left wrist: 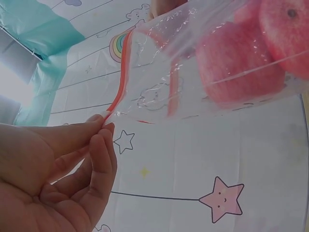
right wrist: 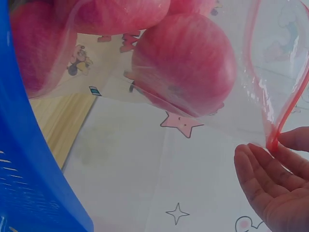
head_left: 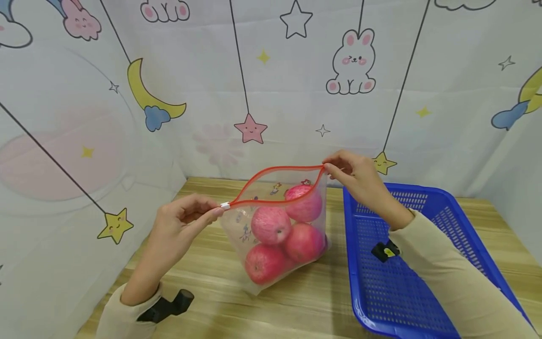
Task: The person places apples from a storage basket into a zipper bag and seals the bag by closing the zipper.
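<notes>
A clear zip bag [head_left: 237,230] with a red zip edge and small printed figures holds several red apples [head_left: 271,225]. Its mouth gapes between the two hands. At the bag's left corner, the left hand [head_left: 179,226] pinches the white slider [head_left: 225,205] between thumb and fingers. The right hand [head_left: 355,176] pinches the opposite corner of the red edge. In the left wrist view, thumb and forefinger meet at the end of the red strip [left wrist: 124,72]. The right wrist view has an apple [right wrist: 186,65] low in the bag beside the pinching right hand [right wrist: 280,179].
A blue plastic basket [head_left: 353,282] with perforated sides stands right of the bag, under the right forearm. Both stand on a wood-grain table [head_left: 203,282]. Behind rises a white cloth backdrop [head_left: 288,84] printed with stars, moons and a rabbit. Black wrist cameras sit at both sleeves.
</notes>
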Tool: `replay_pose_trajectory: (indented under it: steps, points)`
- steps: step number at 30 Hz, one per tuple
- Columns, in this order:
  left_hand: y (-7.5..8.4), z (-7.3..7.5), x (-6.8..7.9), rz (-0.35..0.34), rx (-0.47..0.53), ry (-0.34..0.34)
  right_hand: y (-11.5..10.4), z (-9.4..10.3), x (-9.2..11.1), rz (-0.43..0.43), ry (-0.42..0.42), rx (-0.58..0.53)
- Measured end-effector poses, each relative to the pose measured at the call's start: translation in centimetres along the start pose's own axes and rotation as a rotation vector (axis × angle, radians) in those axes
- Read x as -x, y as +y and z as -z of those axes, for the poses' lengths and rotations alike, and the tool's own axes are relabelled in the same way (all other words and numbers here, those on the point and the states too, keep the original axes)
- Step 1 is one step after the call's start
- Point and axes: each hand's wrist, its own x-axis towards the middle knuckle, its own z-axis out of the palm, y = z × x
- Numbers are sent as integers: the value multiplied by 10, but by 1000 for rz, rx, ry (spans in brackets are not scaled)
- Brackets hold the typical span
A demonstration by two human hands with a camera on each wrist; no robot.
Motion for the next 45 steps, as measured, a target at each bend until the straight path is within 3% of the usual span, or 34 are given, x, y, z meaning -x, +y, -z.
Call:
replay_pose_trajectory:
  steps: [7, 16, 22, 30, 38, 45]
  points:
    - [-1, -1, 0, -17, 6, -1, -8, 2, -1, 28, 1, 54]
    - [-3, -1, -1, -34, 19, 9, -33, 4, -3, 149, 31, 57]
    - [-2, -1, -1, -18, 15, 15, -56, -4, -4, 278, 13, 68]
    - [-1, -4, -2, -16, 30, 11, -87, -22, -2, 426, -56, 61]
    - [0, -6, -5, -56, 40, 16, -114, -52, -4, 429, -204, 94]
    - [2, -8, -6, -78, 40, 4, -125, -76, -1, 522, -177, 129]
